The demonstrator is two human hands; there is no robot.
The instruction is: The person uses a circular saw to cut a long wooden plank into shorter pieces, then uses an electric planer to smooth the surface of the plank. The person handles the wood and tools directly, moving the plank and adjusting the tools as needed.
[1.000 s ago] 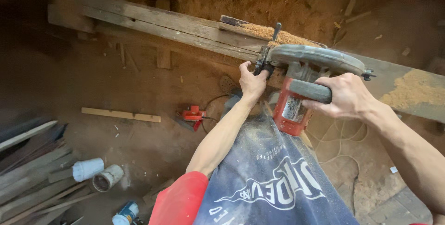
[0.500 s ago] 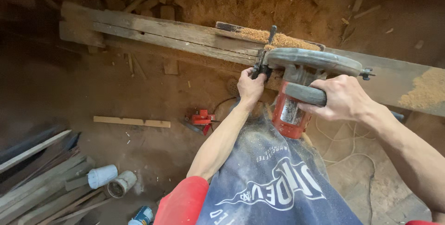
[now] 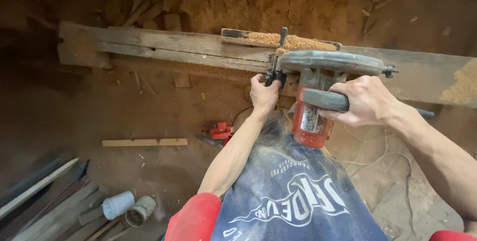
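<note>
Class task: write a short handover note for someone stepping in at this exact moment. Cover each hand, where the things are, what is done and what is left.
Left hand: closed on the saw's front knob.
Right hand: closed on the grey handle of the red circular saw.
Saw: resting on the long plank, about midway along it.
Done: sawdust is piled on the plank behind the saw, and more dusts the blue apron.
Left: the plank to the left of the saw shows no fresh cut.
Floor: a red tool, a wood strip and pipe pieces.

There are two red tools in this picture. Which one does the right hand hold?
The red saw at the plank; the right hand grips its grey handle. The small red tool lies untouched on the floor.
</note>
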